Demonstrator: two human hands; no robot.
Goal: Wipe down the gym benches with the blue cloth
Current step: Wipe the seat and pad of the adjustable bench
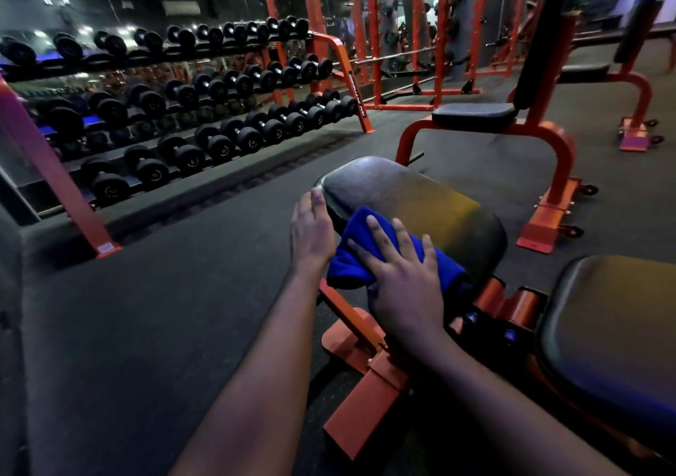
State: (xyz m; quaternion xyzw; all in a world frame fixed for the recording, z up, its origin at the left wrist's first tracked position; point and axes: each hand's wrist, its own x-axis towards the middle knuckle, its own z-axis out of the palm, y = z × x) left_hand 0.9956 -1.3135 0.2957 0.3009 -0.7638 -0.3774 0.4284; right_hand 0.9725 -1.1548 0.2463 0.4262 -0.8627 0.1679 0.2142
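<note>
Cloth: the blue cloth [349, 267], soft and bunched in folds, lies on the near left edge of the bench pad [420, 197].
Right hand [402, 281]: flat on the cloth, fingers straight and spread, pressing rather than gripping.
Left hand [311, 234]: open and holding nothing, fingers straight against the pad's left side.
Handling: the cloth looks light, limp and fluffy. A flat palm on its middle should steer it best.
Pad: black, rounded, smooth, faintly shiny, probably slick.
Frame [351, 413]: orange painted metal, hard-edged.
</note>
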